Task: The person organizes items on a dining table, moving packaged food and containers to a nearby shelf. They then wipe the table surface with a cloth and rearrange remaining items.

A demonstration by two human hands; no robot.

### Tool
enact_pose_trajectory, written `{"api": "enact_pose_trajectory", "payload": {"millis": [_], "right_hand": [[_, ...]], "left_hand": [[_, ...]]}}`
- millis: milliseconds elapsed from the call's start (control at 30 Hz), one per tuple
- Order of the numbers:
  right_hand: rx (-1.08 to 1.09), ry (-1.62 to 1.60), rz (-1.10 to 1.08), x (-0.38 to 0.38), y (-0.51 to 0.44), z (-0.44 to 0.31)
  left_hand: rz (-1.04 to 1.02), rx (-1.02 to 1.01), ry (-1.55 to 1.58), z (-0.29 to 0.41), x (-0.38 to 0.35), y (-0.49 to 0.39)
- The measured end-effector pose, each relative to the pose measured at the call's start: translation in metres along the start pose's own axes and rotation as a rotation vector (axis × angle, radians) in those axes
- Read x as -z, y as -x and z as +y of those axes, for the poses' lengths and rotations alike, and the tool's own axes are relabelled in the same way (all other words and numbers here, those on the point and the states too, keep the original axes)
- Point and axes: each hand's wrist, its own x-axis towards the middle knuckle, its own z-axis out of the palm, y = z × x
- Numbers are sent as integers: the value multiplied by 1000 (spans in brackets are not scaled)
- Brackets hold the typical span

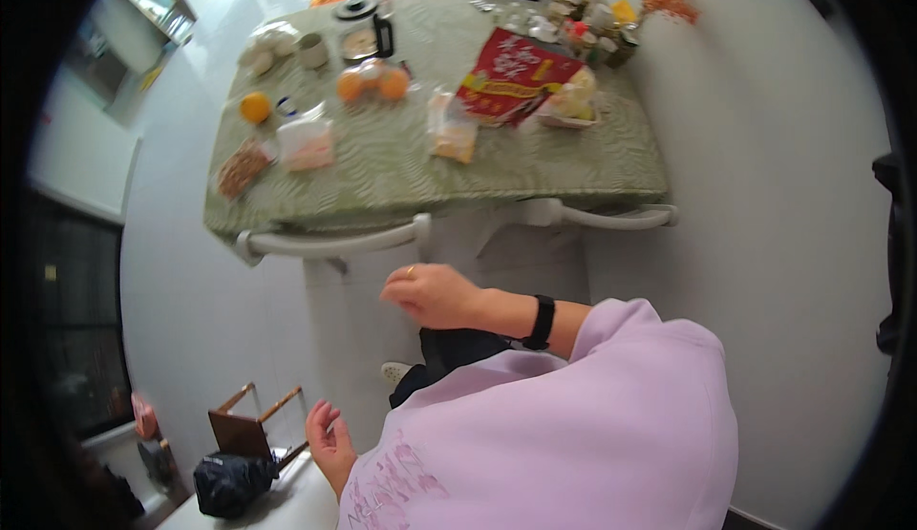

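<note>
My right hand (433, 295), with a gold ring on one finger and a black band on the wrist, hangs above the tiled floor beside the dining table. Its fingers curl together and nothing shows in them. Lower down, my left hand (331, 445) is held near the front of the pink top, fingers a little apart and free of any object. Closest to the right hand is the curved back of a white chair (337, 246), with a gap between them. The table's green patterned cloth (380, 182) lies beyond that chair.
On the table are bagged oranges (372, 84), a single orange (255, 107), a glass kettle (360, 32), a cup (312, 51), a bag of nuts (243, 168), a red package (516, 75) and several jars (587, 29). A second white chair (616, 216), brown stool (240, 431) and black bag (231, 483) stand nearby.
</note>
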Motion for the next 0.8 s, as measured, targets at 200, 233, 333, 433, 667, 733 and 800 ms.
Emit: {"api": "enact_pose_trajectory", "payload": {"millis": [200,233,333,433,667,733,800], "right_hand": [[-312,243,516,124,98,23],[-406,277,566,135,120,18],[-585,227,696,163,175,14],[-614,311,773,207,218,37],[-593,391,674,351,251,226],[-557,455,567,379,238,306],[-593,475,468,391,217,380]], "left_hand": [[-493,-240,-135,48,-102,-57],[-563,-216,-113,51,-117,-68],[-712,-238,-18,65,-174,-95],[-782,-311,29,90,-236,-104],[-1010,136,382,139,-427,-98],[-893,380,442,141,-502,-111],[-807,526,585,138,-579,-130]]}}
